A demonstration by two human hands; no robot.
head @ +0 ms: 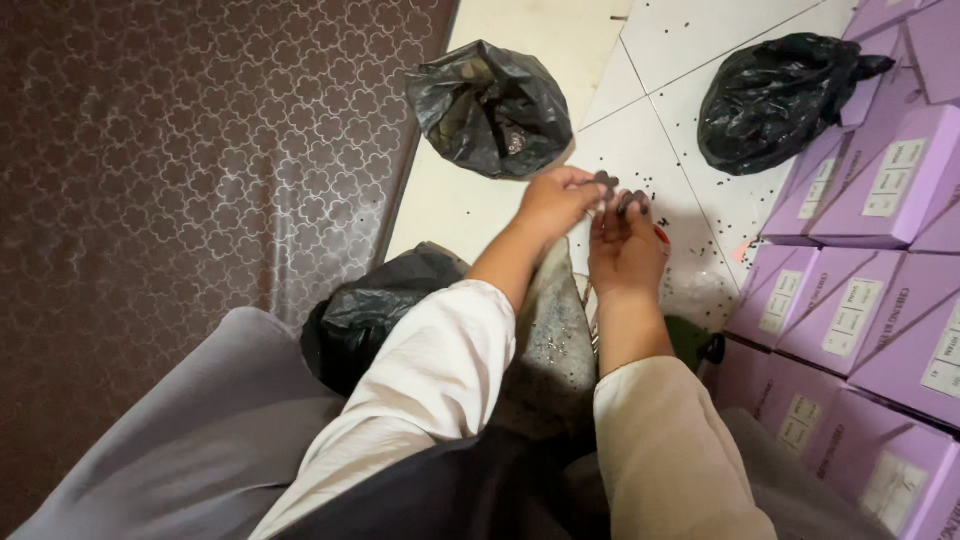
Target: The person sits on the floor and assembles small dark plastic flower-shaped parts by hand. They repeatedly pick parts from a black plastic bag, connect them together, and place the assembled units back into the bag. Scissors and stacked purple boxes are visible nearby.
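My left hand (pixel 555 203) pinches a small dark round piece (pixel 604 181) at its fingertips. My right hand (pixel 625 245) is beside it, palm up, with another small dark piece (pixel 632 202) at its fingertips. The two hands nearly touch above a white tiled floor (pixel 690 40). Both arms wear cream sleeves. An open black plastic bag (pixel 490 108) with small pieces inside sits just beyond the hands.
A second, tied black bag (pixel 775 98) lies at the upper right against stacked purple boxes (pixel 880 260). Another black bag (pixel 370 310) sits by my left forearm. Tiny dark specks dot the tiles. A dark patterned mat (pixel 190 160) covers the left.
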